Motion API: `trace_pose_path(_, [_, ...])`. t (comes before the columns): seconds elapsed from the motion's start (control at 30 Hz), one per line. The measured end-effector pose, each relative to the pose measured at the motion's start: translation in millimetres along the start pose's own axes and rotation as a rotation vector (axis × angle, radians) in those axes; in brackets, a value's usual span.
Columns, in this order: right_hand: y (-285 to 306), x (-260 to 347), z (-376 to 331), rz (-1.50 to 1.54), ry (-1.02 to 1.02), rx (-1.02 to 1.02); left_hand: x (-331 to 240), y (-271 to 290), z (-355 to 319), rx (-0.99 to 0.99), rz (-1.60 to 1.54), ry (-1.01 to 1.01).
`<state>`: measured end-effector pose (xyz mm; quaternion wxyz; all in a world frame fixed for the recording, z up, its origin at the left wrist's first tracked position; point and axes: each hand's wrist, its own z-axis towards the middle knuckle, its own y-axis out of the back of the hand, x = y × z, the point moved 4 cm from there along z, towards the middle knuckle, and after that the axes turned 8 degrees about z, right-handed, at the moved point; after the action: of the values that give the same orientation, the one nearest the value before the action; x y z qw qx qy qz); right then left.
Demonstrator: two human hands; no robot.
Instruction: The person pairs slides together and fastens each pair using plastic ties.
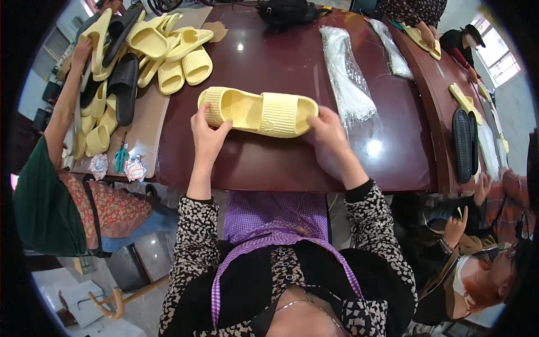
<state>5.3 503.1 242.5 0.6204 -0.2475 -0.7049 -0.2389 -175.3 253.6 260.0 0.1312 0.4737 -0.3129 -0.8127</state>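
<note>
Above the dark red table, a pair of pale yellow slippers (279, 115) is held sideways, one seemingly nested in the other with ribbed straps toward opposite ends. My left hand (209, 133) grips the left end, thumb on the near edge and fingers around the ribbed strap. At the right end, my right hand (330, 133) pinches the tip of the pair; it is slightly blurred. Fingers hide part of both ends.
Left lies a heap of yellow slippers (196, 65) and black slippers (124, 84), near a co-worker's arm (63, 115). Clear plastic bags (347, 78) lie to the right on the table (269, 168). A black bag (287, 12) sits at the far edge. Other people work on the right.
</note>
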Motion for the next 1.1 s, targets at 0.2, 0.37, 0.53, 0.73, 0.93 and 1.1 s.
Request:
trace_pose_path(0.2, [75,65,-21,-0.107,0.188,-0.043,10,43,6,-0.055,-0.109,0.009])
trace_pose_path(0.37, [107,91,-23,-0.107,0.094,0.175,-17,46,8,0.188,-0.181,-0.226])
trace_pose_path(0.53, [66,86,16,-0.38,0.192,0.244,-59,-2,-3,0.317,0.084,-0.617])
trace_pose_path(0.73, [61,78,14,0.081,0.248,-0.088,-92,-22,-37,0.202,-0.154,-0.461])
trace_pose_path(0.93, [-18,112,-62,0.626,0.069,0.233,-145,-48,-82,0.749,-1.166,0.239])
trace_pose_path(1.1, [-28,112,-77,0.627,0.119,0.309,-150,-59,-107,1.166,-1.475,0.406])
